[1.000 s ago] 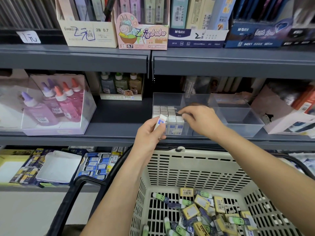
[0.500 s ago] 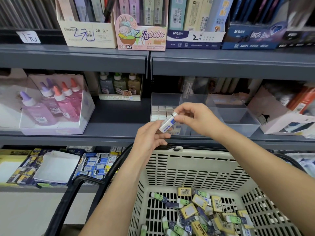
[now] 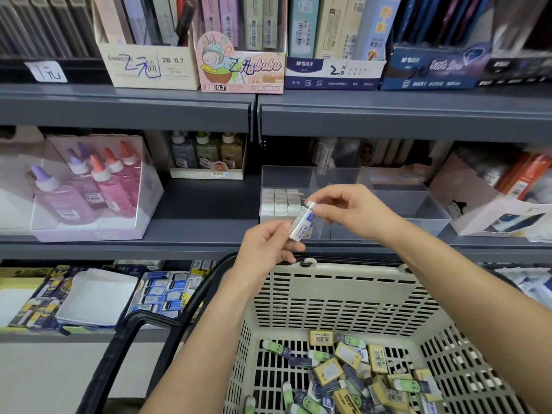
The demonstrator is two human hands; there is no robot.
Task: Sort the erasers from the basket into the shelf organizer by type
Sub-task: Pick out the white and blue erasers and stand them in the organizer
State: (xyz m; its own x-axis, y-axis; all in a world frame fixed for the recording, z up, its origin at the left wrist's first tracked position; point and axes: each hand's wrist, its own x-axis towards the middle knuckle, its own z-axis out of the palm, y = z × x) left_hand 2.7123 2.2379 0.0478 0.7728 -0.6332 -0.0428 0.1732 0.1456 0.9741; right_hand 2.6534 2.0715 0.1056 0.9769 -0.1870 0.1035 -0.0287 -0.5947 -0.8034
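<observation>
Presently, a white blue-sleeved eraser (image 3: 302,221) is pinched by left hand (image 3: 265,249) and right hand (image 3: 355,212); upright slotting into clear plastic organizer (image 3: 424,226) awaits.

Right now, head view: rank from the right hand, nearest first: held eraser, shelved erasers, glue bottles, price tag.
1. Held eraser: pinched by the right hand.
2. Shelved erasers: left compartment of the organizer, just left.
3. Glue bottles: same shelf, far left.
4. Price tag: upper shelf, far left.

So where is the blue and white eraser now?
Head view, centre: the eraser is held between the left hand and right hand, before the organizer.
</observation>
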